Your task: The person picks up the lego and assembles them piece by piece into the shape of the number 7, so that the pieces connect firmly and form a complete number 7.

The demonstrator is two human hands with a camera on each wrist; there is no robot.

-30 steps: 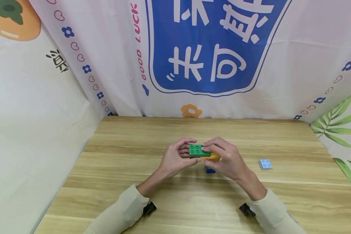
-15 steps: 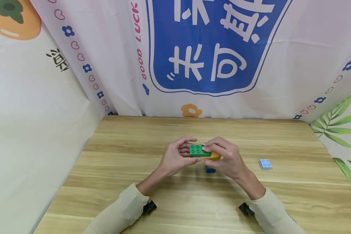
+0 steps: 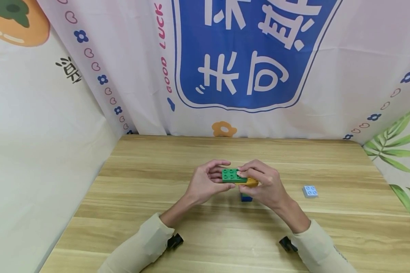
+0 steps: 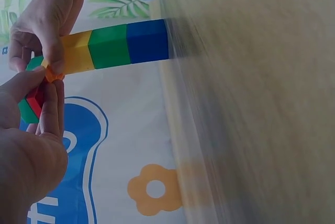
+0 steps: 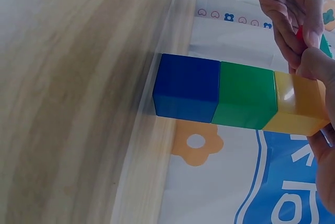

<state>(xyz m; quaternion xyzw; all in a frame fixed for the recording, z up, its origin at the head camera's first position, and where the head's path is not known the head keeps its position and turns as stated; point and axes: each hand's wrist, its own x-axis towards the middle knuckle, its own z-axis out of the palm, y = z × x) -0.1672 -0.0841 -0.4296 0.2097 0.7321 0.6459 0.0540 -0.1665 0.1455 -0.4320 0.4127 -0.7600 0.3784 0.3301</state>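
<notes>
A tower of toy building blocks stands on the table, with a blue block (image 5: 187, 85) lowest, then a green block (image 5: 245, 96) and a yellow block (image 5: 298, 101). Across its top lie an orange piece (image 3: 252, 182) and a six-or-more-stud green brick (image 3: 229, 174), with a red brick (image 4: 35, 100) under the green one's left part. My left hand (image 3: 205, 184) pinches the red brick between thumb and fingers, its index finger held out. My right hand (image 3: 264, 184) grips the tower's upper end, index finger on the green brick, thumb (image 5: 316, 62) by the yellow block.
A light blue four-stud brick (image 3: 310, 191) lies on the wooden table (image 3: 218, 231) to the right of my right hand. A printed cloth (image 3: 140, 68) hangs behind the table's far edge. Black wrist cameras (image 3: 175, 241) sit at both sleeves.
Almost nothing moves: both hands keep their grip on the tower's top, and the head view shifts very slightly.
</notes>
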